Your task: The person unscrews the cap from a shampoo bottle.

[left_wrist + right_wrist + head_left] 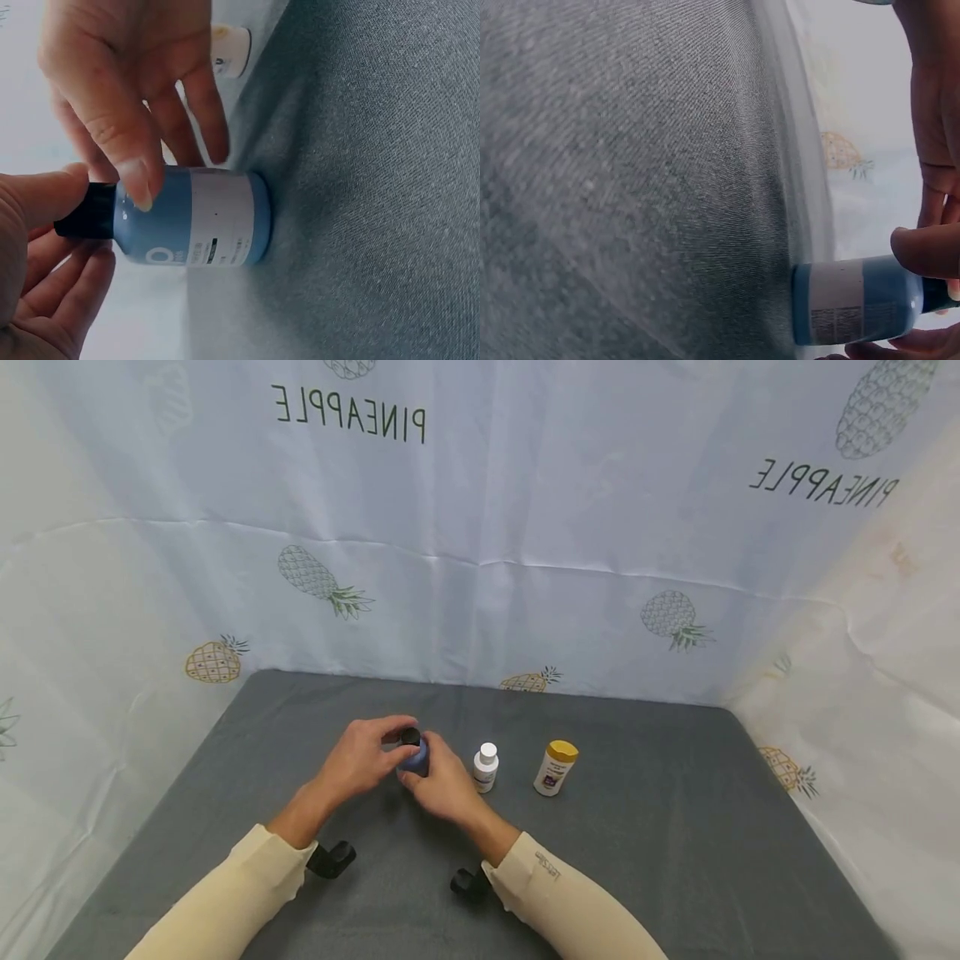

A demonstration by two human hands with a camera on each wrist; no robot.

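A blue bottle (156, 225) with a pale label stands upright, its base at the grey cloth. My left hand (360, 760) pinches its black cap (88, 211) between thumb and fingers. Lower down, the right hand (447, 783) holds the bottle's body, with the thumb (137, 184) against the blue shoulder; some of its fingers lie behind the bottle. The right wrist view shows the bottle (891, 296) from its other side, with printed text on the label. A small white bottle (486, 770) with a white cap stands just right of the right hand.
Farther right stands a white bottle with a yellow cap (556, 768). Dark grey cloth (645, 843) covers the table. White curtains (480, 618) printed with pineapples hang behind and at both sides. Black wrist mounts (330, 860) show beneath the cream sleeves (232, 893).
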